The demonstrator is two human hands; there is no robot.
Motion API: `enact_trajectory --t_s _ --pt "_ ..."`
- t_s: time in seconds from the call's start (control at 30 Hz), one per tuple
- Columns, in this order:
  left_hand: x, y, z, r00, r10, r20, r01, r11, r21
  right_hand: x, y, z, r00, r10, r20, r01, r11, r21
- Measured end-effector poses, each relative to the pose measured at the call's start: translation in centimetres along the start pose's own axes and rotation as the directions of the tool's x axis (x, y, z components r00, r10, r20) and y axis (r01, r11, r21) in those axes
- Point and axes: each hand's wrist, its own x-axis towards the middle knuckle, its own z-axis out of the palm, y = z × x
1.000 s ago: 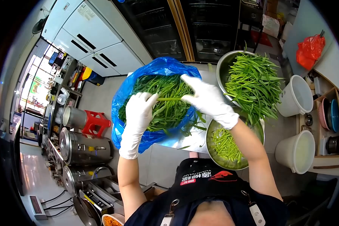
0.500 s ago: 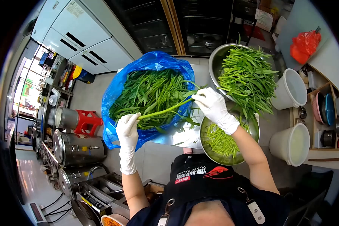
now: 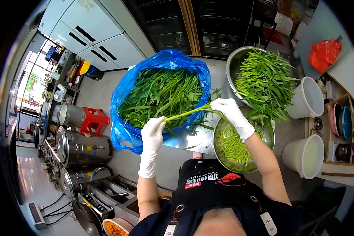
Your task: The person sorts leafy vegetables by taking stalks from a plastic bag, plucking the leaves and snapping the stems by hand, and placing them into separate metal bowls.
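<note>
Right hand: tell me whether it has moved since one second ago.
Yes: the gloved right hand has moved rightward, from partly over the blue plastic bag to just beyond its right rim.

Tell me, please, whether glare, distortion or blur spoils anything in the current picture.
Head view, edges: strong wide-angle bowing and black corners; head view, far left: the window is blown out nearly white; head view, centre: glare on the metal tabletop, though the green stem between the left hand and right hand reads clearly.
</note>
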Motion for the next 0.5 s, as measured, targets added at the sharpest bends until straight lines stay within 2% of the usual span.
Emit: enact_trajectory --t_s 0.1,0.13,0.2,0.23,0.3,0.33,0.37,0.4,0.43,0.47,0.5 --pt "0.0 -0.2 0.8 0.993 0.114 0.008 -0.114 0.991 0.063 0.0 0.6 -0.6 0.988 0.145 -0.046 -0.131 0.965 0.226" --pt "0.1 0.1 1.0 0.989 0.144 0.025 -0.146 0.979 0.143 0.0 0.7 -0.7 0.979 0.193 -0.066 -0.169 0.950 0.264" --pt "0.3 1.0 1.3 0.990 0.129 0.064 -0.140 0.968 0.210 0.2 0.8 -0.8 0.952 0.289 -0.100 -0.240 0.909 0.340" --pt "0.5 1.2 1.4 0.989 0.131 0.062 -0.142 0.963 0.227 -0.2 0.2 -0.5 0.956 0.250 -0.155 -0.186 0.921 0.342" --pt "0.7 1.4 1.4 0.989 0.136 0.058 -0.147 0.955 0.258 0.8 2.2 -2.3 0.939 0.274 -0.208 -0.150 0.870 0.469" --pt "0.7 0.9 1.2 0.989 0.144 -0.023 -0.137 0.970 0.203 1.2 2.1 -3.0 0.929 0.288 -0.233 -0.127 0.839 0.529" --pt "0.6 0.6 0.7 0.994 0.107 0.001 -0.105 0.974 0.200 1.2 1.8 -4.0 0.901 0.268 -0.340 -0.049 0.844 0.534" --pt "0.6 0.6 0.3 0.997 0.069 0.023 -0.072 0.977 0.199 1.2 0.9 -4.2 0.886 0.167 -0.432 0.045 0.898 0.438" --pt "0.8 1.0 0.3 0.993 0.098 0.062 -0.111 0.962 0.251 0.9 -0.9 -3.5 0.906 -0.026 -0.423 0.129 0.968 0.215" --pt "1.1 1.8 0.5 0.987 0.123 0.106 -0.149 0.943 0.298 0.5 -2.9 -2.2 0.906 -0.208 -0.369 0.218 0.976 -0.015" --pt "1.5 2.5 0.8 0.977 0.148 0.154 -0.193 0.920 0.340 0.1 -4.3 -1.1 0.942 -0.249 -0.224 0.212 0.961 -0.177"
